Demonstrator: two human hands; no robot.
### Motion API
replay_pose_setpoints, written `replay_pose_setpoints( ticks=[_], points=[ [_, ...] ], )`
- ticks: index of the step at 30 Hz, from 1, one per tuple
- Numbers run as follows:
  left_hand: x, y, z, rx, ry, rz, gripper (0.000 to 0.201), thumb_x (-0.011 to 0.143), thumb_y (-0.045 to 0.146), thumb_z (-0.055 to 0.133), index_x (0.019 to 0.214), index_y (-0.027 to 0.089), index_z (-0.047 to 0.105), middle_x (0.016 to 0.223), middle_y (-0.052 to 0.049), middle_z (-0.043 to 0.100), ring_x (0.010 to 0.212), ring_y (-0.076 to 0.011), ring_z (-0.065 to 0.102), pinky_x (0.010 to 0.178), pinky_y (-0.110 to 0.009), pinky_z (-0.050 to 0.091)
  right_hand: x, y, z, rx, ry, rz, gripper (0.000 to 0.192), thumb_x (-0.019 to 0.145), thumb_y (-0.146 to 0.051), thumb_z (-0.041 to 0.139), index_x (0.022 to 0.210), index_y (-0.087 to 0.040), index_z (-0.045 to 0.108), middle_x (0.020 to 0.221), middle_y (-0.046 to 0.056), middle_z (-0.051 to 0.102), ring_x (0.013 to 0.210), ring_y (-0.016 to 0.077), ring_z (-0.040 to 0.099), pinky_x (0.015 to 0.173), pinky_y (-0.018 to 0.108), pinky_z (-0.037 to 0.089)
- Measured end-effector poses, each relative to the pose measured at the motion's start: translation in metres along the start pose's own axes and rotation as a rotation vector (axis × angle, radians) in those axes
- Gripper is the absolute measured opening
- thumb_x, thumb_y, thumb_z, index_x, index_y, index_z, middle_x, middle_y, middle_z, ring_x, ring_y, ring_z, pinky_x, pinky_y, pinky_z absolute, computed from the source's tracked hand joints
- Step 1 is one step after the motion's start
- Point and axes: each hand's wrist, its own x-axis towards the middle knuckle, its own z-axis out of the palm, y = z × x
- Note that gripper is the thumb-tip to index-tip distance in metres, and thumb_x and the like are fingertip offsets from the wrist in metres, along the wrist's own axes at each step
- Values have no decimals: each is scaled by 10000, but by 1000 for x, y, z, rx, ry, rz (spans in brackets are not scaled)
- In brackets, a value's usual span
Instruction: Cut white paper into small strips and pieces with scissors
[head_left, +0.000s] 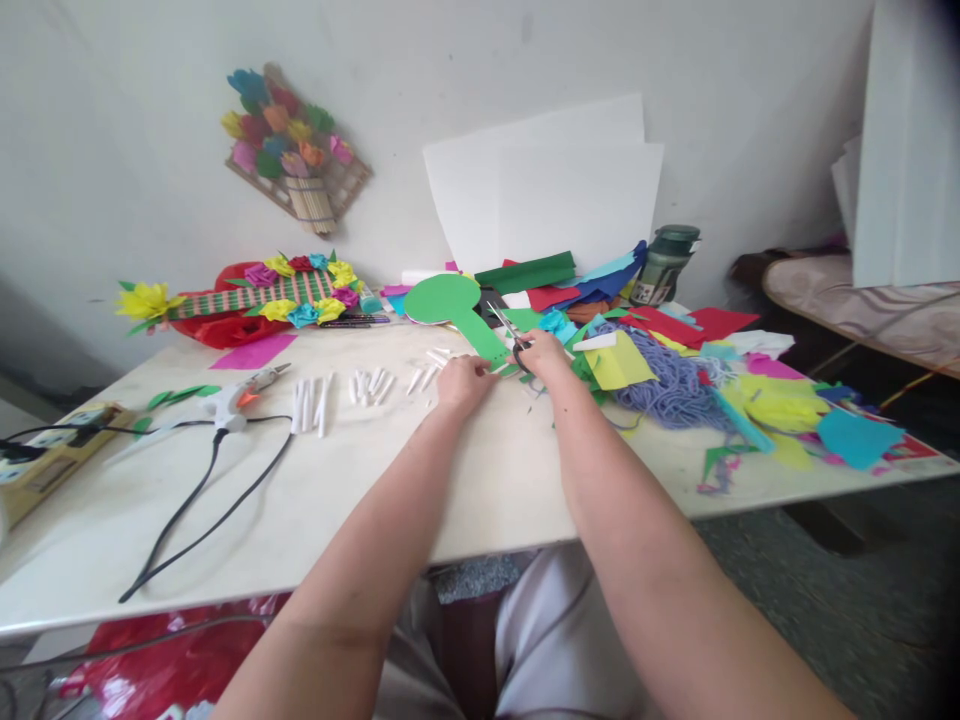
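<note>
My right hand [543, 354] is closed around the dark handles of a pair of scissors [505, 321], whose silver blades point away from me, up and to the left. A flat green paper cutout [444, 298], with a round head and a long strip, lies just beyond my hands. Beside the strip's near end, my left hand [463, 386] is closed, fingertips pinched together; what they hold is too small to make out. Short white paper rolls [425, 375] lie to its left, and longer white rolls [307, 404] stand in a row farther left.
A white glue gun [234, 402] with a black cord lies at left, near a power strip [64, 450]. A flower-decorated guitar shape [255, 300] rests against the wall. Purple yarn [667, 385], coloured paper scraps [772, 400] and a dark green bottle [666, 265] crowd the right side.
</note>
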Motion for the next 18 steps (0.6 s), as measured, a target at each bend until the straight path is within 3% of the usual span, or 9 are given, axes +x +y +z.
replay_pose_setpoints(
  ticks=[6, 11, 18],
  points=[
    [-2, 3, -1, 179, -58, 48, 179, 647, 270, 655, 800, 220, 733, 756, -75, 643, 756, -231, 571, 701, -309, 414, 5, 5, 4, 16, 6, -38, 470, 561, -351, 703, 1009, -228, 633, 1009, 44, 656, 900, 218, 603, 716, 290, 449],
    [-4, 6, -7, 298, -133, 53, 250, 692, 291, 604, 908, 246, 721, 824, -45, 656, 778, -187, 580, 711, -262, 433, 2, 4, 2, 27, 21, -14, 445, 590, -350, 680, 1018, -240, 632, 996, 37, 658, 896, 214, 602, 712, 292, 448],
    [-6, 6, -12, 373, -149, 58, 253, 707, 295, 576, 917, 267, 714, 869, -28, 664, 836, -175, 588, 753, -248, 446, -2, -1, -4, 13, 0, -52, 460, 575, -350, 705, 1019, -255, 626, 999, 22, 656, 887, 205, 601, 711, 287, 444]
  ],
)
